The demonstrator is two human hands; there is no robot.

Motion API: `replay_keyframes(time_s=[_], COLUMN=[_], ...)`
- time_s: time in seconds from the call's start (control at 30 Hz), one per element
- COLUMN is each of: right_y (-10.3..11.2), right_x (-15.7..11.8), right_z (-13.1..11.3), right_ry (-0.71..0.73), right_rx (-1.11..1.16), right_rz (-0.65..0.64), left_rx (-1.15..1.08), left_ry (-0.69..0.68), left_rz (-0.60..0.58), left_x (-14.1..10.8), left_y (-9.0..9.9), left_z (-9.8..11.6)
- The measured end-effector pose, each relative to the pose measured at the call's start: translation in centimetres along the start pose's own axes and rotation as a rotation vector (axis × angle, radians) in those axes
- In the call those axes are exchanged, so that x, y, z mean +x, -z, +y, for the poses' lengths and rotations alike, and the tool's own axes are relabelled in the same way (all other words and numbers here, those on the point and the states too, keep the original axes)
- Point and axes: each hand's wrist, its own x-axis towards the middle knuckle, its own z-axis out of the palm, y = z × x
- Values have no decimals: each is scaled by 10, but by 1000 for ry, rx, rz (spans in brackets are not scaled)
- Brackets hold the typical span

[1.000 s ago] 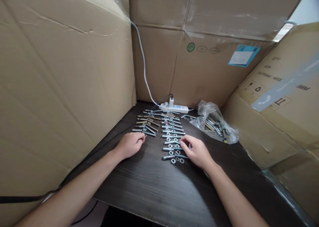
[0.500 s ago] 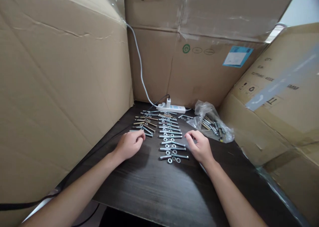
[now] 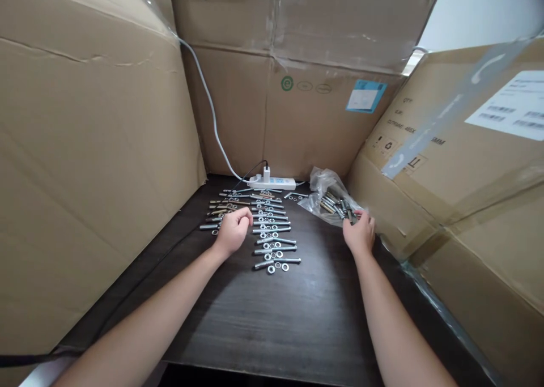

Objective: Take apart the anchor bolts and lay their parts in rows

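My left hand [image 3: 233, 228] is closed with its fingers curled under, just above the table between two columns of metal hardware. Whether anything is inside it is hidden. Beside its fingertips runs the right column of silver expansion bolts [image 3: 272, 230], laid crosswise with washers [image 3: 285, 267] and nuts. The left column of bolts [image 3: 208, 227] is partly covered by that hand. Over at the right, my right hand [image 3: 359, 232] has its fingers bent over the near end of a clear plastic bag [image 3: 325, 178]. Several loose bolts [image 3: 334, 203] lie in the bag.
A white power strip [image 3: 276, 183] with a plugged-in adapter stands at the back of the dark table [image 3: 238, 319]. Its white cable [image 3: 208, 101] climbs the back cardboard [image 3: 229, 92]. Large cardboard boxes wall in the left [image 3: 93, 166] and right [image 3: 467, 205] sides.
My right hand has moved right, from beside the bolt column to the plastic bag. My left hand has shifted toward the right column, staying closed. The view has turned to the right.
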Motion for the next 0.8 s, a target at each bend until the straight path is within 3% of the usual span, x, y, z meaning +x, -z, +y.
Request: replay_keyframes(time_s=[0.1, 0.27, 0.37, 0.53, 0.8], right_y=[-4, -14, -15, -10, -12], right_x=[0, -1, 2, 12, 18], right_z=[-5, -18, -18, -2, -1], right_ry=[59, 242, 161, -50, -20], right_rx=[4, -58, -131, -239, -256], right_rz=[6, -152, -150, -56, -87], left_rx=[25, 60, 69, 84, 91], left_ry=[-44, -121, -127, -107, -101], left_rz=[-66, -140, -158, -93, -137], left_x=[-10, -12, -10, -6, -5], left_y=[-6, -14, -12, -2, -2], left_z=[1, 5, 3, -1, -1])
